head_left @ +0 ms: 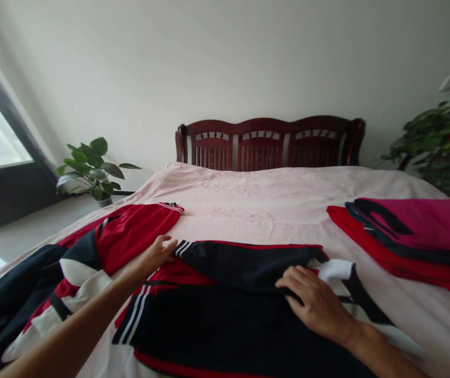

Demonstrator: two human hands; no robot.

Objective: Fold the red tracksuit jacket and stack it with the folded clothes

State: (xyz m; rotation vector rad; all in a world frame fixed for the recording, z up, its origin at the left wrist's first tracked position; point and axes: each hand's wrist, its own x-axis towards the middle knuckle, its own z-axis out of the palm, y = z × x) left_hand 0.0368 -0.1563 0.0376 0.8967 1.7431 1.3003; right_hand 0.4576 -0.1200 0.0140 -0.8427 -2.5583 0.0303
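Navy sleeve (pixel 248 265) folded across jacket (pixel 225 328) on bed (pixel 272 194)
Right hand (pixel 315 302) pins it flat, fingers open; left hand (pixel 156 255) lies ungrasping near the cuff (pixel 181 248).

Nothing legible: no text, label, brand, number or sign readable on the clothes (pixel 225 325) or anywhere else in view.
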